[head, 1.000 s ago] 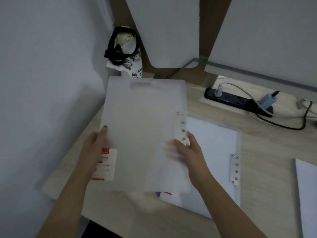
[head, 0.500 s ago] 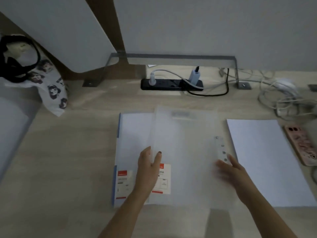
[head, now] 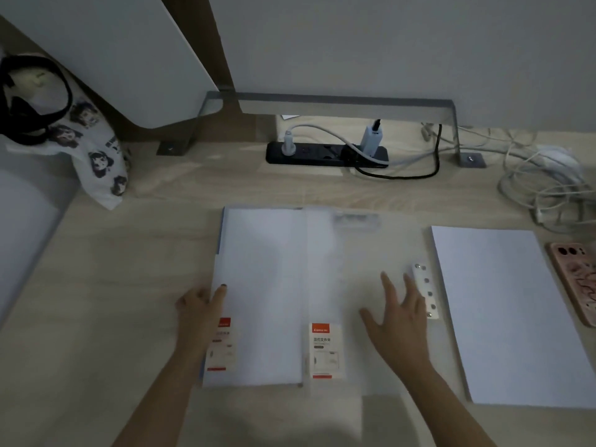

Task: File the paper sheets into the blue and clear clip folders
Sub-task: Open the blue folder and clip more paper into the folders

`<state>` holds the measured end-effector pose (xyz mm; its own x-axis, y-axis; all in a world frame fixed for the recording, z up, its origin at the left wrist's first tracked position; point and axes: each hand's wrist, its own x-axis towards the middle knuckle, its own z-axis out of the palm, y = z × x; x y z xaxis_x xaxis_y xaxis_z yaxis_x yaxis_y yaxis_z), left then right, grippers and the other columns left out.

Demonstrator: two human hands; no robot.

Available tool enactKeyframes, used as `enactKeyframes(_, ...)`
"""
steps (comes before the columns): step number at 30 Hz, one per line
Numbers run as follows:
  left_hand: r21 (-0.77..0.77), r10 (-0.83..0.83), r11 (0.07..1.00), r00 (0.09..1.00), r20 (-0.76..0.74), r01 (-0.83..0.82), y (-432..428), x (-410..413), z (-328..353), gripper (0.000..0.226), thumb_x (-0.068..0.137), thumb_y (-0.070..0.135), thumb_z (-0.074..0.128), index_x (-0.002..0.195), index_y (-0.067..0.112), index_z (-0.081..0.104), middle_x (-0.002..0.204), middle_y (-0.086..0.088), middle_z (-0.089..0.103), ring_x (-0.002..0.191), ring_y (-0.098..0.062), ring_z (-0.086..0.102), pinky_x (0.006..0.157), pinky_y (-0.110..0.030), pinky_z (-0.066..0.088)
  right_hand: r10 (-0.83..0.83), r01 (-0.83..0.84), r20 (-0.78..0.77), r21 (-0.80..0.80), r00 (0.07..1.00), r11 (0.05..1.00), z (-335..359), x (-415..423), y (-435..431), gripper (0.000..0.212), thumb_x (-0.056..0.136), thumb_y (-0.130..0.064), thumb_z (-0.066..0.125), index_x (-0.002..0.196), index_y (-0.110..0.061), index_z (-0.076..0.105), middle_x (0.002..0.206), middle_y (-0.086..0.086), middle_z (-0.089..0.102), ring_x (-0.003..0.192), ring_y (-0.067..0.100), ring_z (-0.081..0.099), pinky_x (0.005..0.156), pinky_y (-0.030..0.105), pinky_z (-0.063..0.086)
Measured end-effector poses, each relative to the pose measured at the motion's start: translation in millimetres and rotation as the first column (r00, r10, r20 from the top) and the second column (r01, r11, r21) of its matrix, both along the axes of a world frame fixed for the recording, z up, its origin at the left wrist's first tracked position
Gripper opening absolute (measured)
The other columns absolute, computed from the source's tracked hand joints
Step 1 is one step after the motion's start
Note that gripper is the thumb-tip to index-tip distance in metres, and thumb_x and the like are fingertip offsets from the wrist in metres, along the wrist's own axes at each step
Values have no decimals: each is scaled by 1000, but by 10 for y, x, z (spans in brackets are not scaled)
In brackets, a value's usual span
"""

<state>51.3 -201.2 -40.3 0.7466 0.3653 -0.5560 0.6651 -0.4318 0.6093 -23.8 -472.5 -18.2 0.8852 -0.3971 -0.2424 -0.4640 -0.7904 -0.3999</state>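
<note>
Two folders lie flat on the wooden desk, side by side. The blue folder (head: 258, 285) is on the left, with a red and white label near its lower left corner. The clear folder (head: 354, 253) overlaps its right part and carries a similar label and a metal clip strip (head: 425, 291) on its right edge. My left hand (head: 200, 308) grips the blue folder's left edge, thumb on top. My right hand (head: 396, 314) lies with fingers spread on the clear folder. A stack of white paper sheets (head: 509, 311) sits to the right.
A black power strip (head: 325, 153) with plugs and cables lies at the back. Tangled white cables (head: 545, 185) fill the back right. A pink phone (head: 577, 282) lies right of the paper. A printed bag (head: 93, 150) with a black strap leans at the left.
The clear folder has been brought from the left, laid on the desk and slid right beside the blue one. My left hand has moved to the blue folder's left edge.
</note>
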Motion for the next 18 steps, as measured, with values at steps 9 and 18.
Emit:
enactKeyframes(9,-510,-45,860,997,-55,11,70,118,236,27,94,30,50,79,10,61,84,-10,63,76,-22,58,70,-26,44,526,-537,-149,-47,838,842,-127,163,915,76,83,-72,7,134,-29,43,139,10,51,132,36,40,103,55,34)
enactKeyframes(18,134,88,981,941,325,-138,631,-27,219,31,98,25,35,81,3,48,75,-10,50,74,-26,47,70,-35,34,578,-621,-254,-144,776,771,-311,129,1179,77,83,-74,12,137,-26,41,140,11,49,126,36,47,109,47,7)
